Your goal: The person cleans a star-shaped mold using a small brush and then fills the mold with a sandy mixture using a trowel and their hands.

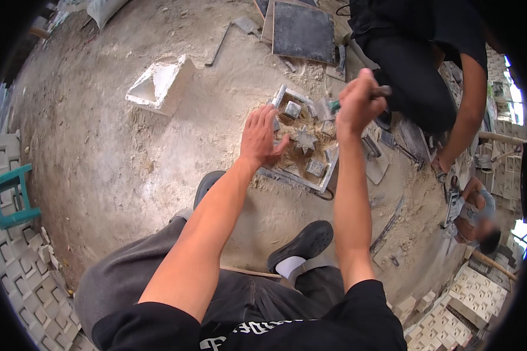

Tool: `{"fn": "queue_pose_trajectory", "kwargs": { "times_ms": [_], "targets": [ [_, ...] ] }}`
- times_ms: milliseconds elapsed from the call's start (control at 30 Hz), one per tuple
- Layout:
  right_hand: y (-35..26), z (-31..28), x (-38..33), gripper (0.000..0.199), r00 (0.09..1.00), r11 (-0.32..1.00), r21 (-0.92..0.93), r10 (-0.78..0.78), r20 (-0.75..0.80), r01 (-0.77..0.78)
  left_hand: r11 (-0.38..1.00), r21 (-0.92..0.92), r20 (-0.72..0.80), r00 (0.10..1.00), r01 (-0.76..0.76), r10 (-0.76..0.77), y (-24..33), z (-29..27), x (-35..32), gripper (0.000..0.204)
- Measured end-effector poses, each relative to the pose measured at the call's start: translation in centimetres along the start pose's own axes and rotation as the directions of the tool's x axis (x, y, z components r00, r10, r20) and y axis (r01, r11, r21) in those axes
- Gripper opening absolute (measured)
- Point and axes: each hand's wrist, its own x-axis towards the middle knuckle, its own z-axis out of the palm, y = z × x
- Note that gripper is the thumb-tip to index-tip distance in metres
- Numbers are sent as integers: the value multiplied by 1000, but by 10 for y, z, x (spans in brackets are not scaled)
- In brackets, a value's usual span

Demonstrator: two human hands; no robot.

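Observation:
A square metal mould frame [294,177] lies on the sandy ground in front of me. Inside it are a star-shaped metal piece [305,140] and small square blocks, among them a grey block [315,168] near the front and a paler block [293,109] at the back, with loose sand around them. My left hand [260,137] rests on the frame's left side, fingers spread, holding nothing. Above the frame's right back corner, my right hand [360,105] is closed around what looks like a brush [334,106], with a green band and a pale end blurred by motion.
A white hollow block [164,85] lies to the left. Dark boards [303,32] and a trowel [246,24] lie at the back. A co-worker [418,64] crouches at the right among tools; another person [477,213] is farther right. A green stool [14,196] stands far left by stacked patterned blocks.

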Motion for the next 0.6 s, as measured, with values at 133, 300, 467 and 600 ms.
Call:
{"fn": "queue_pose_trajectory", "kwargs": {
  "times_ms": [133, 300, 467, 600],
  "targets": [
    [2, 1, -9, 47, 983, 992, 114, 73, -170, -54, 1000, -11, -3, 1000, 1, -1, 3, 3, 0, 63],
    [83, -16, -12, 41, 987, 956, 258, 111, 116, -137, 999, -22, 5, 999, 41, -41, 4, 2, 2, 63],
    [71, -34, 8, 39, 873, 960, 263, -41, 486, -101, 998, -14, 5, 998, 55, -55, 8, 3, 0, 62],
    [50, -37, 27, 47, 788, 881, 300, 122, 604, -366, 996, -32, -2, 997, 82, -82, 7, 3, -1, 62]
  ]
}}
